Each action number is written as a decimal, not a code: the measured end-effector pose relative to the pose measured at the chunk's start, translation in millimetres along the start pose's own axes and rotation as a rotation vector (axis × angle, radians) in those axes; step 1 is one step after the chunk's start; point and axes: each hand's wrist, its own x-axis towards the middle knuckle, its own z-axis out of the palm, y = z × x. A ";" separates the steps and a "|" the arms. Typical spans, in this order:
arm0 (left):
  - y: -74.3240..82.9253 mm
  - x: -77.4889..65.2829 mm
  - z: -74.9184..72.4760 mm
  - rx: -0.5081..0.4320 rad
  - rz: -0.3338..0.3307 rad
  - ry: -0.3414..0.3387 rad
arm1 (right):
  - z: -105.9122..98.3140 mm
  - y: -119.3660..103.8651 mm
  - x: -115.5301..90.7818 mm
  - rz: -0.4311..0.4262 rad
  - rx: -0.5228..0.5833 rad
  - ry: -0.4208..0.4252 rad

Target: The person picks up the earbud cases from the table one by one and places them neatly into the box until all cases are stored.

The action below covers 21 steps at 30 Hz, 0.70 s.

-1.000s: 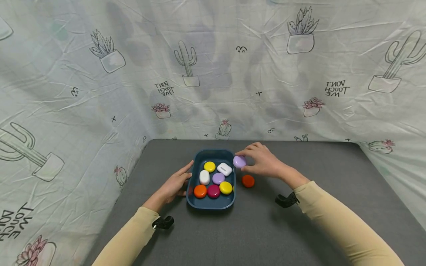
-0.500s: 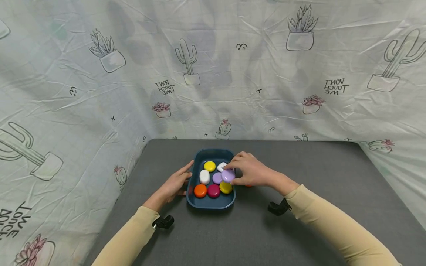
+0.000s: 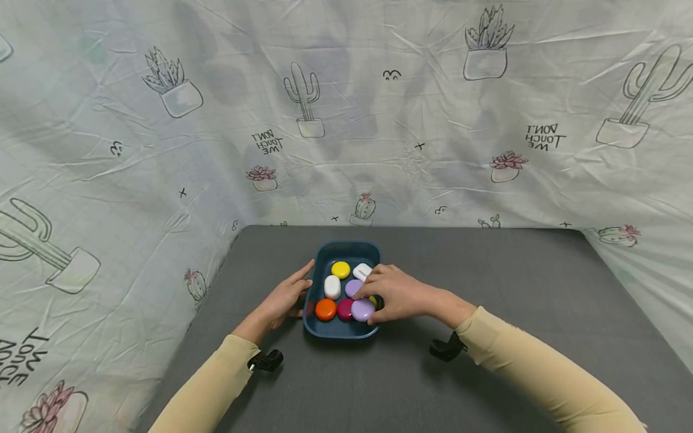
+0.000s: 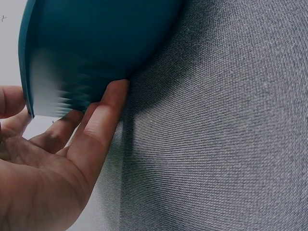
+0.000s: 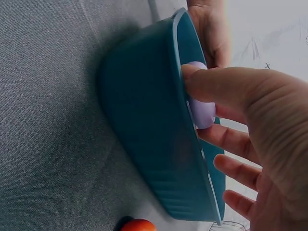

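A dark blue-teal plastic bin stands on the table, with several glossy rounded pieces inside. My right hand pinches a lilac round piece between thumb and fingers. It is over the bin's near right part, in front of a crimson piece and beside a mostly hidden yellow one. In the right wrist view the thumb lies across the lilac piece at the rim. My left hand rests its extended fingers against the bin's left outer wall.
Also in the bin are an orange piece, a yellow piece, two white pieces, one being this oval, and a second lilac piece. An orange-red piece lies on the table outside the bin. Patterned cloth hangs behind.
My right hand has carried the lilac piece from outside the right rim, in over the bin and toward its near side. The left hand has stayed against the bin.
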 end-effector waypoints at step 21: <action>4.0 7.5 13.0 -0.011 0.007 0.044 | -29.7 48.3 -30.6 0.097 0.102 0.146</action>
